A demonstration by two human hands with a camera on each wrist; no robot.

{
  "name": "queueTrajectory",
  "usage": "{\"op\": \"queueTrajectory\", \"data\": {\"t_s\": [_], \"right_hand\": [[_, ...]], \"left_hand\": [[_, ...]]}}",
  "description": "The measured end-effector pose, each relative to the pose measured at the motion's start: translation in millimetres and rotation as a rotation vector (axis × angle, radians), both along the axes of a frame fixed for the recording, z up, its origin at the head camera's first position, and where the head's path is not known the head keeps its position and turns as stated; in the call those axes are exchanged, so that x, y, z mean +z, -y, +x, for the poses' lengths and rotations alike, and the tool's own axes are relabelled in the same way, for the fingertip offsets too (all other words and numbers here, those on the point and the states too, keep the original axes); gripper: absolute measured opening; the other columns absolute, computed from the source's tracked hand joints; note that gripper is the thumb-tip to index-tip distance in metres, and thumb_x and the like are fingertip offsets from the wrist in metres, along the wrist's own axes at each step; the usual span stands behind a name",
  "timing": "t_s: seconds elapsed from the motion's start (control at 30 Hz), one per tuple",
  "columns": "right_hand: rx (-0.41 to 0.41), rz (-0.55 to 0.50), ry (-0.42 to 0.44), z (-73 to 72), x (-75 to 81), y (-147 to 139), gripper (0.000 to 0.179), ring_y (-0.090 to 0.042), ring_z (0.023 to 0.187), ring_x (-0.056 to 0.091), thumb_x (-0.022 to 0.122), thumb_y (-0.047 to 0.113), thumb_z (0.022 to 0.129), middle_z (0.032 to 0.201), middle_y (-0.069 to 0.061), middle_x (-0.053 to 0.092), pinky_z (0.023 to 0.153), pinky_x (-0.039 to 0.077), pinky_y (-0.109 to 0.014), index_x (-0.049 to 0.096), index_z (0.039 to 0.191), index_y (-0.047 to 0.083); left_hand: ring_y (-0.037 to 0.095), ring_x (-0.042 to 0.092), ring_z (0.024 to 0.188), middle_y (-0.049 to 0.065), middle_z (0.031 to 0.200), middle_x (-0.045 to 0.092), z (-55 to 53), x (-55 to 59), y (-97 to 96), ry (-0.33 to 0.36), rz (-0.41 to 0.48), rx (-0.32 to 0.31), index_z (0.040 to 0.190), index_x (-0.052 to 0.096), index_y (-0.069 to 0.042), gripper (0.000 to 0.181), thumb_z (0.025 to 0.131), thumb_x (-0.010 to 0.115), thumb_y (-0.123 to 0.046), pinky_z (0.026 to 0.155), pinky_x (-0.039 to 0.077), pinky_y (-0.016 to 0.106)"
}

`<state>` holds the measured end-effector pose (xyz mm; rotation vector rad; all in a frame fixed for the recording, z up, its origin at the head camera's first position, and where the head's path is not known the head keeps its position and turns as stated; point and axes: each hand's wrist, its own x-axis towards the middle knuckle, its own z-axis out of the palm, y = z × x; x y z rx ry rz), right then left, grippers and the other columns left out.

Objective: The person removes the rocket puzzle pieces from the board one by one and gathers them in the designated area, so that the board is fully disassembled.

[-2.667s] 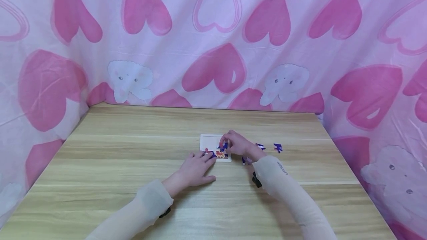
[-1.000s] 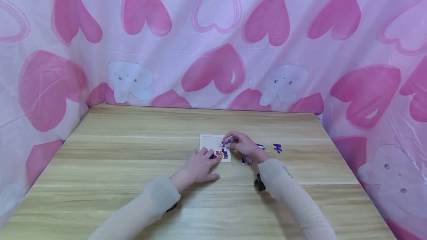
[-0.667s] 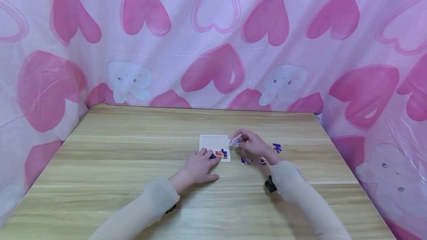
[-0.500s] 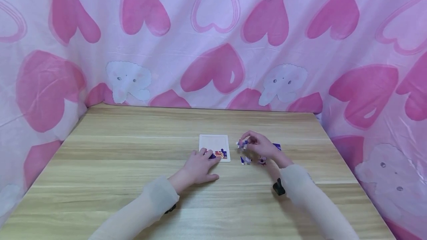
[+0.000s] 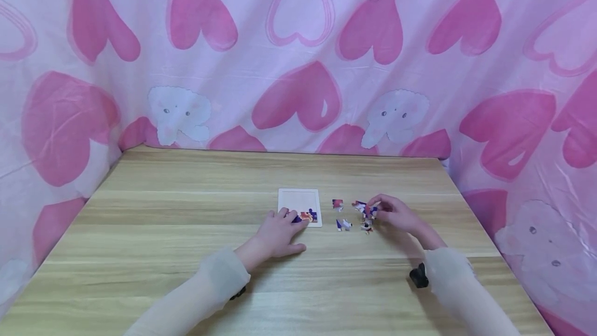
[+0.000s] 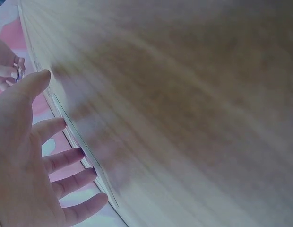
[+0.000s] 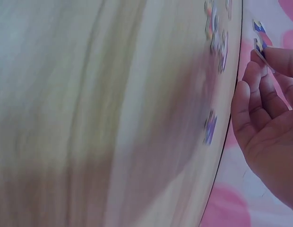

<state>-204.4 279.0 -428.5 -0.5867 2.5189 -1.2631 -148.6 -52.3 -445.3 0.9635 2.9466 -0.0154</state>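
In the head view my left hand rests at the near edge of a white puzzle tray, fingers spread over its lower left part. Joined puzzle pieces lie along the tray's near side, partly hidden by those fingers. To the right, my right hand pinches a puzzle piece between thumb and fingers, above the loose pieces. The right wrist view shows this held piece raised off the table, its print blue, yellow and red. From the left wrist, the left fingertips overlap the tray's edge.
Several loose puzzle pieces lie right of the tray, among them a red and purple one and a white and purple one. Another piece sits apart in the right wrist view. A pink heart-print curtain borders the wooden table.
My right hand has gone from over the tray to the right, carrying the puzzle piece away past the loose ones. The left hand shifted slightly right earlier and has since stayed put.
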Motion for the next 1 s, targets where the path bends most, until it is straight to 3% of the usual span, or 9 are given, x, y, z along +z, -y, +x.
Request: {"op": "queueTrajectory", "data": {"t_s": [0.27,0.47,0.7,1.0], "right_hand": [[0.012,-0.003,0.082,5.5,-3.6,-28,0.023,-0.023,0.071,0.045,0.048,-0.006,0.082,0.085,-0.015,0.052,0.058,0.044,-0.031,0.055,0.103,-0.001],[-0.064,0.040,0.135,10.5,-4.4,-42,0.023,-0.020,0.059,0.043,0.047,-0.006,0.081,0.069,-0.008,0.044,0.050,0.038,-0.028,0.054,0.103,-0.004],[-0.139,0.110,0.166,10.3,-8.3,-49,0.023,-0.022,0.066,0.045,0.048,-0.002,0.083,0.073,-0.009,0.046,0.057,0.039,-0.030,0.055,0.105,-0.004],[-0.196,0.222,0.110,10.5,-9.7,-46,0.021,-0.020,0.070,0.046,0.054,-0.002,0.080,0.082,-0.008,0.054,0.058,0.043,-0.030,0.060,0.100,0.000]], "left_hand": [[0.028,0.038,0.112,0.007,0.124,0.044,0.5,0.0,-0.1,0.005,0.006,-0.002,0.131,0.043,-0.028,0.064,0.078,0.044,-0.064,0.085,0.034,0.050],[0.028,0.038,0.112,0.006,0.123,0.045,0.5,-0.4,0.7,0.001,0.012,-0.006,0.131,0.043,-0.028,0.061,0.080,0.045,-0.061,0.085,0.034,0.050],[0.029,0.038,0.113,0.007,0.124,0.044,1.3,1.6,0.4,0.003,0.017,-0.011,0.131,0.043,-0.027,0.061,0.080,0.046,-0.060,0.086,0.034,0.051],[0.028,0.039,0.112,0.008,0.123,0.045,1.5,2.4,0.4,-0.019,0.006,-0.013,0.130,0.044,-0.027,0.061,0.080,0.047,-0.059,0.085,0.035,0.050]]}}
